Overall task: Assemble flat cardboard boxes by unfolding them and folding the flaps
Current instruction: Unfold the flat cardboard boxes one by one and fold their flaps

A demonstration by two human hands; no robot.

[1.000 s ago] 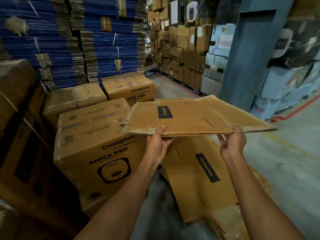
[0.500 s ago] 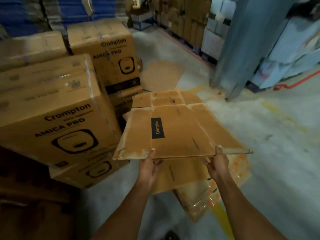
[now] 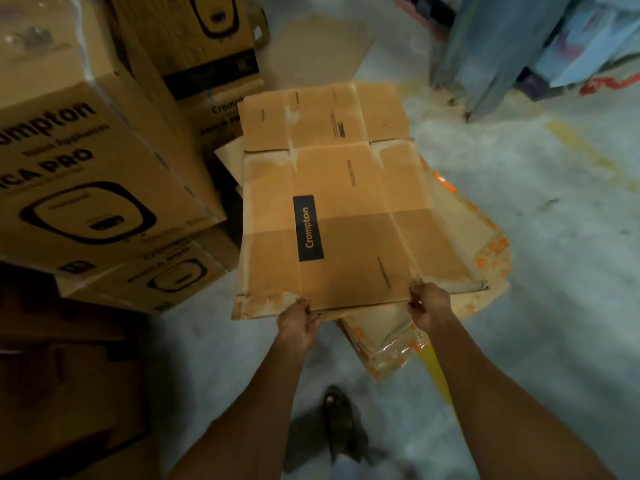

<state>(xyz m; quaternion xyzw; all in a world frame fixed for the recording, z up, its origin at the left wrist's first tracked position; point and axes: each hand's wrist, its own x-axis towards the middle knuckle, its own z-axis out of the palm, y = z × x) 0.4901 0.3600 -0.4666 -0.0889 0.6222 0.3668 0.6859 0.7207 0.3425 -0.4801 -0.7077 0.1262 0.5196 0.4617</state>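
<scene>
Stacked Crompton boxes (image 3: 90,188) sit left of the left hand (image 3: 298,322). Left hand clamped on near edge of flat cardboard box (image 3: 339,209); right hand (image 3: 429,308) clamped on same edge. Box extends away from both grips, above other flat cardboard (image 3: 485,258) on the floor (image 3: 571,271).

Flattened cardboard box (image 3: 346,209), brown with a black Crompton label (image 3: 308,228), is lying across the centre of the frame, with the left hand (image 3: 298,322) and right hand (image 3: 429,306) gripping its near edge. More flat cardboard (image 3: 388,344) is lying beneath it on the grey floor (image 3: 554,254). Assembled Crompton cartons (image 3: 97,174) are standing stacked at the left of the frame, and a sandalled foot (image 3: 337,420) is showing at lower centre.
</scene>
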